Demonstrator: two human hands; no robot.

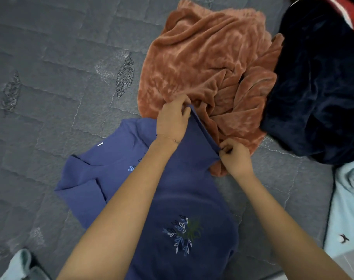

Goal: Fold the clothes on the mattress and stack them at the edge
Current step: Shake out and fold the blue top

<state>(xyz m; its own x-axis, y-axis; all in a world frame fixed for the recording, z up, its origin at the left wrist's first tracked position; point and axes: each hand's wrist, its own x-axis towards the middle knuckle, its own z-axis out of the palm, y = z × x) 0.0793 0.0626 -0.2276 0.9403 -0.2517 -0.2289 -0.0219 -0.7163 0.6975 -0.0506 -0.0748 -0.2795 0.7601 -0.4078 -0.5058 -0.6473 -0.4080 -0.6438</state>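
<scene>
On the grey mattress (50, 57), we see the blue shirt (115, 178) lying spread at centre. The left hand (173, 120) and the right hand (235, 156) each pinch its raised far edge. Beyond lies the orange fleece (202, 57); right of it, a navy garment (317, 87).

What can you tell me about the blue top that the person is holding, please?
The blue top is of soft, matte dusky-blue fabric, with a leaf motif stitched in white and light blue and a small white label near its left part. It lies mostly flat on the grey mattress, creased at its left side. The left hand and the right hand each pinch its far edge, raised taut between them, where it overlaps the orange fleece.
</scene>
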